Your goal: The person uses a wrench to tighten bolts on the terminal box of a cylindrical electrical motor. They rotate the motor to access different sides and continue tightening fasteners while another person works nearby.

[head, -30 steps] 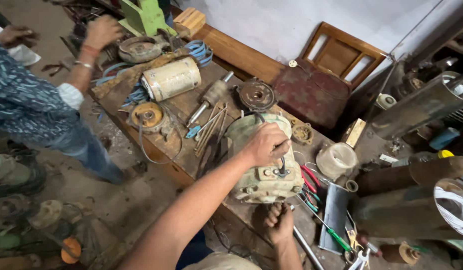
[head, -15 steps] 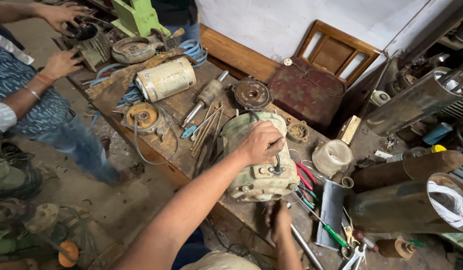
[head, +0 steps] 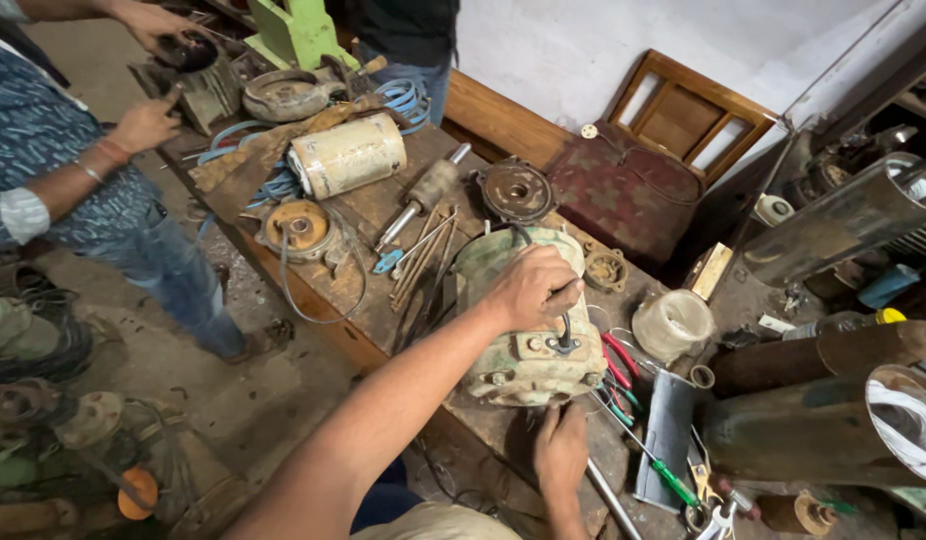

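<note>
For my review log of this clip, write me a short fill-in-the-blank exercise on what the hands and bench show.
1. The left hand grips a bent metal tool on top of the pale ____ motor housing.
2. The right hand rests on the ____ workbench.
3. Right of the housing lie pliers with ____ handles.
4. The cream cylinder lies on its ____.

Missing words: green; wooden; red; side

Tool head — perhaps a socket — under fingers.
</note>
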Demonstrator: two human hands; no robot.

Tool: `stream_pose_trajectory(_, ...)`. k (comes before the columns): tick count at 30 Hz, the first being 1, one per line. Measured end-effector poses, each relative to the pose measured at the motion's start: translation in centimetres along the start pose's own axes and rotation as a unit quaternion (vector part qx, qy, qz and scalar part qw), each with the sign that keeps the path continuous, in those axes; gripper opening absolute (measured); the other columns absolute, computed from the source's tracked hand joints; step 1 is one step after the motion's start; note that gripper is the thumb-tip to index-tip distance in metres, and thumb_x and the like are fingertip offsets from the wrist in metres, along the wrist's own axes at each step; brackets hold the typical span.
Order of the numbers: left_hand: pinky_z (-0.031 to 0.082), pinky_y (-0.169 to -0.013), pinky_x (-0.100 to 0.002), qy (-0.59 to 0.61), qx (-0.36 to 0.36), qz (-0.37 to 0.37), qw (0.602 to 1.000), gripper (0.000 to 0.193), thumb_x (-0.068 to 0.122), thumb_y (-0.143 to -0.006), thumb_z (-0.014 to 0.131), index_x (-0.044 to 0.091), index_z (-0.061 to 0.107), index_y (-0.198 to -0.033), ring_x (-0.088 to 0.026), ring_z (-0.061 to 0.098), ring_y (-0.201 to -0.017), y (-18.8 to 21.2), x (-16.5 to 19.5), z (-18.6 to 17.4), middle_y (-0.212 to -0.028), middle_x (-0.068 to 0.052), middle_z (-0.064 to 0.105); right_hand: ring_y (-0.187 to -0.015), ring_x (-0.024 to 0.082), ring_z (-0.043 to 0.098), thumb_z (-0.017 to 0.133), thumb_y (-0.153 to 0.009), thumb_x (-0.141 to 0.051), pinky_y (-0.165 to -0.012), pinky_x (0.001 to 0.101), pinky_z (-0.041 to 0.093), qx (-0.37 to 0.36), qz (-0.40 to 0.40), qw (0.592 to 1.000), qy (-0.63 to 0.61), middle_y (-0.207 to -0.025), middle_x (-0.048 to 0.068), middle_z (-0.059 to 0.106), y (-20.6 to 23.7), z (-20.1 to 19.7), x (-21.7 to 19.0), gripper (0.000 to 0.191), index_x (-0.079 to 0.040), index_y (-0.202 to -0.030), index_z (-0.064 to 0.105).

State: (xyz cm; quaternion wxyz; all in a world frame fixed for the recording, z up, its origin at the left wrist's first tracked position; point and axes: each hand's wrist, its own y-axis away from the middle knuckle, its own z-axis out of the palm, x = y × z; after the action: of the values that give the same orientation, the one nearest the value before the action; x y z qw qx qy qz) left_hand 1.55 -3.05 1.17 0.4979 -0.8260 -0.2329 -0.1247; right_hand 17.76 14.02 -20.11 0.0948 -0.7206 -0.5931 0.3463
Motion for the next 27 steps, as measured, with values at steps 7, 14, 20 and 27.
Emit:
stream_pose_trajectory(7,0.048,-0.082,-0.045,-0.001,0.005,-0.002,1.000,0.027,0.024,-0.097,0.061,0.008,0.062,-0.076,-0.032,0.061,-0.085,0.24,-0.32,0.15,-0.077,-0.008,0.063,-0.063,0.042,0.055,0.047,-0.114,-0.039,-0.059,0.0465,0.041,-0.168,0.473,0.756,-0.421,-0.079,0.016,0.062,-0.34,0.08,-0.22,0.033,-0.008,-0.111,0.059)
stream_pose_trajectory(14,0.047,-0.083,-0.045,-0.011,0.015,0.003,1.000,0.029,0.027,-0.098,0.059,0.008,0.063,-0.076,-0.032,0.061,-0.085,0.47,-0.41,0.18,-0.078,-0.009,0.062,-0.074,0.037,0.064,0.040,-0.118,-0.032,-0.065,0.0387,0.045,-0.104,0.091,0.988,-0.070,-0.089,0.014,0.068,0.44,0.22,-0.17,0.036,-0.011,-0.104,0.066)
stream_pose_trajectory(20,0.046,-0.080,-0.045,-0.012,0.002,-0.010,1.000,0.034,0.027,-0.098,0.060,0.009,0.059,-0.069,-0.032,0.060,-0.082,0.32,-0.18,-0.14,-0.073,-0.009,0.058,-0.063,0.040,0.057,0.040,-0.116,-0.040,-0.062,0.0469,0.041,-0.227,0.496,0.708,-0.448,-0.079,0.018,0.065,-0.25,0.20,0.00,0.049,-0.001,-0.103,0.066)
stream_pose_trajectory(27,0.044,-0.079,-0.045,0.004,0.008,-0.003,1.000,0.031,0.026,-0.098,0.060,0.009,0.060,-0.072,-0.031,0.059,-0.082,0.35,-0.49,0.17,-0.073,-0.007,0.059,-0.070,0.039,0.063,0.045,-0.112,-0.032,-0.063,0.0433,0.044,-0.126,0.177,0.970,-0.109,-0.084,0.017,0.064,0.12,0.60,0.03,0.033,-0.007,-0.111,0.066)
